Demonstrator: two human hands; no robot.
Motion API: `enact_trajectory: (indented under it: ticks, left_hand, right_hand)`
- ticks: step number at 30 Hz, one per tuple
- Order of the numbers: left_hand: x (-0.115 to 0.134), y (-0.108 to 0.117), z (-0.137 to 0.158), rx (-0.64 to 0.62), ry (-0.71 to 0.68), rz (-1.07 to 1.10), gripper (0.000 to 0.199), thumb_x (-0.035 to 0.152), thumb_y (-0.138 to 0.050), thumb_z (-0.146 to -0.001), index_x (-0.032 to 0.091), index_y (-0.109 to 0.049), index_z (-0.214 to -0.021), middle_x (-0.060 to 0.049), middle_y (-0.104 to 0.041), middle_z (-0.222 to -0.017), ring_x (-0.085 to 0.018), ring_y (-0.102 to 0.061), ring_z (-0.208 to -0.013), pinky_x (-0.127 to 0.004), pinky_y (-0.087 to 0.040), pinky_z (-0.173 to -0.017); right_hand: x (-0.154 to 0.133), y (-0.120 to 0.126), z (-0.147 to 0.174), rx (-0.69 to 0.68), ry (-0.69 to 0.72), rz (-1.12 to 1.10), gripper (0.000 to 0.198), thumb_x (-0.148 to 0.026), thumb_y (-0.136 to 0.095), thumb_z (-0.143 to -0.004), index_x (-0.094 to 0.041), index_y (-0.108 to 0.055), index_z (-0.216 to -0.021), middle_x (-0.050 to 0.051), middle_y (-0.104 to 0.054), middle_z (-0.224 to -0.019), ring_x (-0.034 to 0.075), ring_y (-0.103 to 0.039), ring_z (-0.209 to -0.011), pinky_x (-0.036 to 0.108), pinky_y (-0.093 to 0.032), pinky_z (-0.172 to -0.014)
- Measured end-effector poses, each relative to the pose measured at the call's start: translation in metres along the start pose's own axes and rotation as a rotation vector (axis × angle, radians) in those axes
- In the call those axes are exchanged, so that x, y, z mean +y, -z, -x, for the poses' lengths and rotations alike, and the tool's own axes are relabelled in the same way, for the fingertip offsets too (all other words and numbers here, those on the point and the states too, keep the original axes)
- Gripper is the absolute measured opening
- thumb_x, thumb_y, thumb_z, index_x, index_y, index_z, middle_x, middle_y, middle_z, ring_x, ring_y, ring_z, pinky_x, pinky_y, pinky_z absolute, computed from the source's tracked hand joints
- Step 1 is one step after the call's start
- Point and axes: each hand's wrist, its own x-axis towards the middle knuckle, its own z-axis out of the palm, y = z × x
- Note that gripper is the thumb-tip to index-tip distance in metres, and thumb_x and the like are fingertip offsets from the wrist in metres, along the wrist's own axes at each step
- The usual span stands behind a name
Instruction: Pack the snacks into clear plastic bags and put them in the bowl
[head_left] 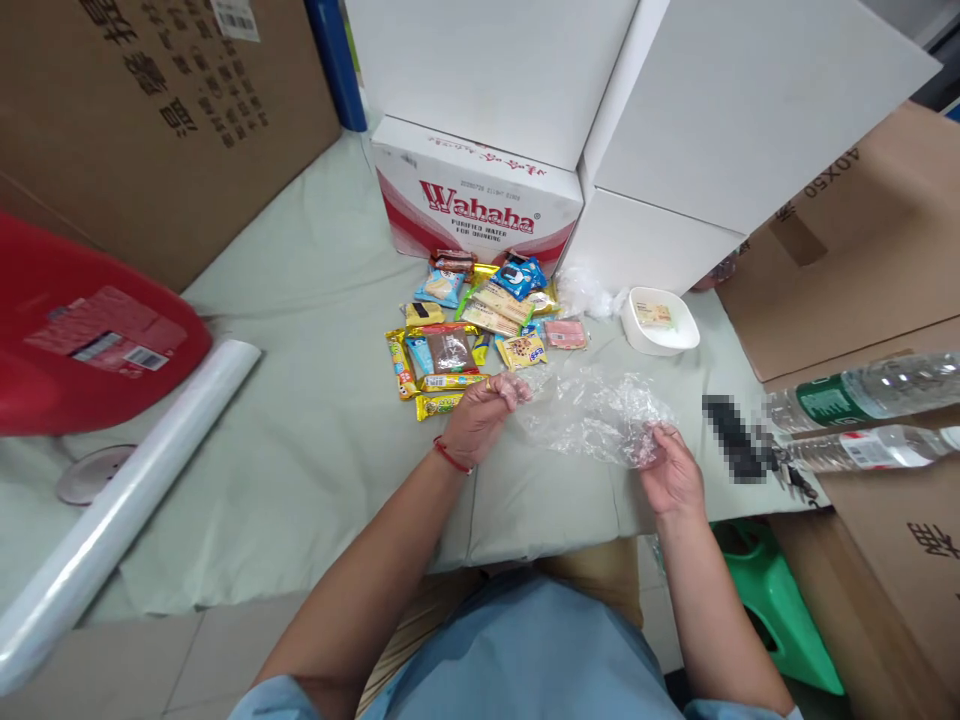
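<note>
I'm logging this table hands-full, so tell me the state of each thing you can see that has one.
Left hand: fingers closed on the clear plastic film
Right hand: fingers pinching that film's other end
Clear plastic film: crinkled, spread between the hands
Snack packets: loosely heaped
White bowl: uncovered, a packet inside
Wahaha box: shut, as far as visible
Plastic roll: wound, lying aslant

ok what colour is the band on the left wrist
The wristband is red, as best seen in the head view.
</note>
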Motion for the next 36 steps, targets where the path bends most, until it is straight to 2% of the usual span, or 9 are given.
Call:
enact_trajectory:
  ticks: [5, 11, 15, 19, 23, 26, 28, 32, 36]
  left_hand:
    - [0.026, 0.0, 0.014, -0.223, -0.057, -0.197, 0.026, 0.036, -0.081, -0.076, 0.019, -0.068, -0.061, -0.007, -0.076, -0.086, -0.022, -0.066, -0.089, -0.036, -0.047, -0.084]
    - [0.074, -0.032, 0.053, -0.781, -0.233, -0.865, 0.017, 0.011, -0.059, -0.084, 0.021, -0.061, -0.07, -0.005, -0.08, -0.11, -0.022, -0.07, -0.096, -0.041, -0.042, -0.093]
    - [0.082, -0.033, 0.081, -0.852, -0.159, -1.303, 0.02, 0.007, -0.054, -0.078, 0.022, -0.067, -0.083, -0.005, -0.078, -0.12, -0.023, -0.072, -0.096, -0.042, -0.042, -0.093]
    - [0.07, -0.015, 0.099, -0.711, -0.111, -1.44, 0.041, 0.015, -0.048, -0.094, 0.025, -0.064, -0.13, -0.008, -0.076, -0.126, -0.021, -0.074, -0.099, -0.034, -0.05, -0.081]
    - [0.048, -0.013, 0.107, -0.429, -0.129, -1.55, 0.033, 0.022, -0.047, -0.1, 0.03, -0.067, -0.125, -0.006, -0.074, -0.128, -0.02, -0.074, -0.103, -0.031, -0.054, -0.079]
    - [0.026, -0.029, 0.104, -0.185, -0.16, -1.656, 0.037, 0.032, -0.067, -0.091, 0.025, -0.065, -0.128, -0.014, -0.063, -0.142, -0.03, -0.065, -0.12, -0.042, -0.054, -0.092]
    - [0.012, -0.039, 0.098, -0.152, -0.141, -1.669, 0.044, 0.032, -0.077, -0.082, 0.023, -0.066, -0.124, -0.016, -0.059, -0.144, -0.037, -0.057, -0.127, -0.052, -0.049, -0.101]
    - [-0.006, -0.041, 0.084, -0.133, -0.07, -1.359, 0.003, 0.023, -0.069, -0.086, 0.022, -0.067, -0.087, -0.01, -0.068, -0.112, -0.028, -0.06, -0.11, -0.047, -0.046, -0.098]
    - [-0.006, -0.027, 0.078, 0.029, -0.002, -0.832, 0.022, 0.039, -0.067, -0.09, 0.021, -0.059, -0.079, -0.004, -0.06, -0.093, -0.017, -0.059, -0.087, -0.031, -0.049, -0.078]
  right_hand:
    - [0.002, 0.009, -0.014, 0.028, 0.063, 0.2, 0.036, -0.034, -0.095, -0.056, -0.022, -0.073, -0.082, -0.002, -0.068, -0.084, 0.008, -0.052, -0.062, 0.019, -0.037, -0.046]
    - [0.007, -0.012, -0.036, -0.141, 0.035, 0.264, 0.036, -0.043, -0.094, -0.058, -0.023, -0.073, -0.08, 0.0, -0.069, -0.089, 0.011, -0.056, -0.068, 0.026, -0.051, -0.062]
    - [0.002, -0.041, -0.047, -0.313, -0.03, 0.281, 0.034, -0.041, -0.093, -0.057, -0.022, -0.075, -0.078, 0.0, -0.071, -0.084, 0.014, -0.062, -0.075, 0.029, -0.054, -0.072]
    - [0.0, -0.057, -0.051, -0.427, -0.075, 0.347, 0.035, -0.043, -0.092, -0.058, -0.023, -0.077, -0.082, -0.001, -0.071, -0.077, 0.015, -0.063, -0.072, 0.03, -0.053, -0.071]
    - [0.002, -0.059, -0.046, -0.449, -0.091, 0.32, 0.032, -0.038, -0.093, -0.058, -0.021, -0.077, -0.081, 0.001, -0.073, -0.086, 0.016, -0.064, -0.079, 0.032, -0.054, -0.076]
    - [0.0, -0.057, -0.04, -0.439, -0.11, 0.324, 0.031, -0.037, -0.092, -0.061, -0.021, -0.077, -0.083, 0.001, -0.073, -0.088, 0.016, -0.064, -0.081, 0.03, -0.053, -0.075]
    - [-0.002, -0.056, -0.036, -0.433, -0.111, 0.343, 0.031, -0.038, -0.091, -0.062, -0.022, -0.078, -0.084, 0.0, -0.073, -0.089, 0.016, -0.063, -0.081, 0.029, -0.052, -0.075]
    - [-0.007, -0.044, -0.032, -0.42, -0.059, 0.378, 0.034, -0.04, -0.09, -0.063, -0.021, -0.077, -0.088, 0.001, -0.073, -0.088, 0.014, -0.061, -0.076, 0.026, -0.049, -0.067]
    - [-0.008, -0.018, -0.029, -0.377, -0.058, 0.432, 0.039, -0.039, -0.091, -0.06, -0.019, -0.077, -0.091, -0.001, -0.069, -0.076, 0.011, -0.055, -0.065, 0.024, -0.044, -0.057]
